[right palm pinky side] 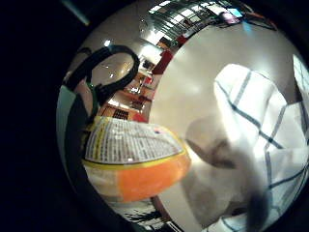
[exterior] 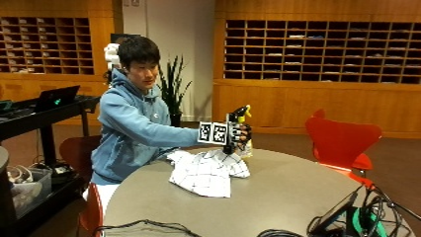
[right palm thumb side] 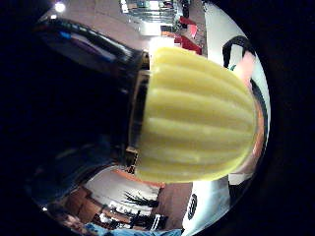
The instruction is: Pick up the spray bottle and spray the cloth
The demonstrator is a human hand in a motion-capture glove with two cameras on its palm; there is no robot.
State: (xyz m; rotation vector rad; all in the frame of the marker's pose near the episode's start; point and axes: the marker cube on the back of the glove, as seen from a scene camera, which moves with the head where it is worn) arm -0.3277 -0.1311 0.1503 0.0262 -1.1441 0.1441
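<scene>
A person sits at a round grey table [exterior: 276, 192]. The gloved right hand [exterior: 238, 136] grips a spray bottle [exterior: 242, 129] held upright above the table's far side. The bottle has a yellow ribbed collar [right palm thumb side: 197, 115], a black spray head [right palm thumb side: 93, 64] and an orange-banded label [right palm pinky side: 133, 159]. A white cloth with dark checks [exterior: 207, 173] lies bunched on the table just below and in front of the hand. The cloth [right palm pinky side: 260, 140] also shows beside the bottle in the little finger side palm view.
A red chair [exterior: 339, 140] stands at the table's right side. Cables and a small screen [exterior: 335, 217] lie at the near right edge. A black cart with a laptop [exterior: 56, 98] stands at the left. Wooden shelving fills the back wall.
</scene>
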